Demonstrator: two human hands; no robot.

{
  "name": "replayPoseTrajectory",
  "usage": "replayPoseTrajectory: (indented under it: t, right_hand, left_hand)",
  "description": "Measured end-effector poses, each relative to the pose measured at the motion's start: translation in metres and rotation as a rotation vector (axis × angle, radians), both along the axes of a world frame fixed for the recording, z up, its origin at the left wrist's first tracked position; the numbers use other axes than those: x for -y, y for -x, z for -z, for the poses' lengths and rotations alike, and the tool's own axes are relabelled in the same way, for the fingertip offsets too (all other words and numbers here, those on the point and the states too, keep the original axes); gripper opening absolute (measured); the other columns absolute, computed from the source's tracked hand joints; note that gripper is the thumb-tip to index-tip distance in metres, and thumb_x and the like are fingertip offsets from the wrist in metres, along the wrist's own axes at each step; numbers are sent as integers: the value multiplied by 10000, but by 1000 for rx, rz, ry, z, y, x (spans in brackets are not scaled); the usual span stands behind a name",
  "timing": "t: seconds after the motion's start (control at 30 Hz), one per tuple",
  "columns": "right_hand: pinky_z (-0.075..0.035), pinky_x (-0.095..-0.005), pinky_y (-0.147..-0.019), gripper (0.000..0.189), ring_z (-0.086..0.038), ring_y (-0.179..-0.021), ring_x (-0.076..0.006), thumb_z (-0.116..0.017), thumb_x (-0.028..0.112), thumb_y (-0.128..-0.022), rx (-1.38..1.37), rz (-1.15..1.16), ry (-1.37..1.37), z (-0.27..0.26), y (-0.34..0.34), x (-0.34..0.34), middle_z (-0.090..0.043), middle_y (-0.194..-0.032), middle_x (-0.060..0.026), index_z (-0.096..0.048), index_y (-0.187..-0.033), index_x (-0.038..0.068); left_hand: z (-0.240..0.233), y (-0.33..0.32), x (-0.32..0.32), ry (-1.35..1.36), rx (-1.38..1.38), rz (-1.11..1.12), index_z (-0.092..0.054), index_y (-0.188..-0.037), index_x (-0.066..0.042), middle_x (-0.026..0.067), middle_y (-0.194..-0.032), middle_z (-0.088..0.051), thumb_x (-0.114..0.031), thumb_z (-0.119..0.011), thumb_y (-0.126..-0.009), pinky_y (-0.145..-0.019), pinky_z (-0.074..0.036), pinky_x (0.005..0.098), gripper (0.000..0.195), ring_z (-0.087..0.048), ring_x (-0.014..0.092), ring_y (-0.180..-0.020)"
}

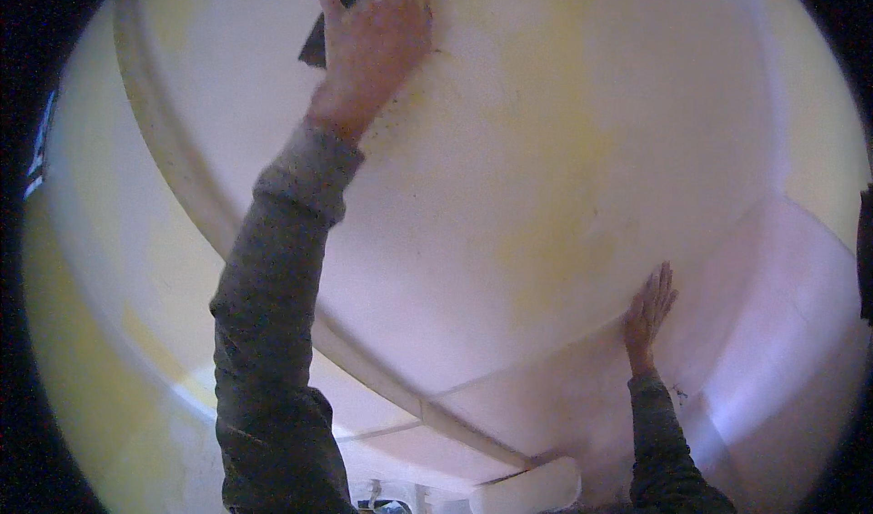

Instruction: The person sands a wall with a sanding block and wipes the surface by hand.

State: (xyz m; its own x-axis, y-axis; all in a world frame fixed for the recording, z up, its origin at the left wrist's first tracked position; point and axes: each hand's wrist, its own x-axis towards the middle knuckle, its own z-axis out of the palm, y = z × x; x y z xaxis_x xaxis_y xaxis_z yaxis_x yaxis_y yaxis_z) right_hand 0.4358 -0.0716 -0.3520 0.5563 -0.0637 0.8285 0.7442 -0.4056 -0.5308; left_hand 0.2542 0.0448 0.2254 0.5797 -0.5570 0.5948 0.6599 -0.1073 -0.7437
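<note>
A broad pale surface, a wall or ceiling with yellowish patches, fills most of the view. At the top, my left hand lies on a dark flat piece and presses it against this surface. The piece is mostly under the hand and cut off by the frame, so its material is unclear. One digit sticks out to the left. Lower right, my right hand rests flat against the surface near a seam, fingers extended, with nothing visible in it. Both arms wear dark sleeves. Small dark specks dot the surface beside my left wrist.
A raised curved band runs from upper left to bottom centre, passing behind my left arm. A rounded white object juts out at its lower end. Unclear items show at the bottom edge. Something dark stands at the right rim.
</note>
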Motion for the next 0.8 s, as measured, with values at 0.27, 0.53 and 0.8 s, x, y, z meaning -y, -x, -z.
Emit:
replayPoseTrajectory:
  t: [0.27,0.53,0.8]
  right_hand:
    - [-47,-592,-1208,505,-199,-1522,-354,-375,181,-1049,-2,75,4,15,0,-9,-251,-1631,-177,-314,-1535,59]
    - [-8,-589,-1207,510,-200,-1519,-365,-394,188,-1044,-68,-44,-46,38,17,-31,-252,-1629,-184,-316,-1530,57]
    - [11,-579,-1212,512,-179,-1528,-336,-379,221,-1053,28,41,-53,59,-5,-36,-242,-1635,-173,-297,-1533,63]
  left_hand:
    - [161,5,-13,143,-272,25,-543,-1400,-91,121,-1465,-514,-286,-513,-967,-1093,-226,770,476,-477,252,-1365]
    - [24,17,-23,78,-19,73,-516,-1391,-32,204,-1406,-529,-232,-452,-962,-1103,-258,706,478,-496,314,-1312]
    - [167,1,-32,117,-166,47,-466,-1420,59,227,-1493,-450,-271,-495,-982,-1165,-274,586,549,-393,374,-1415]
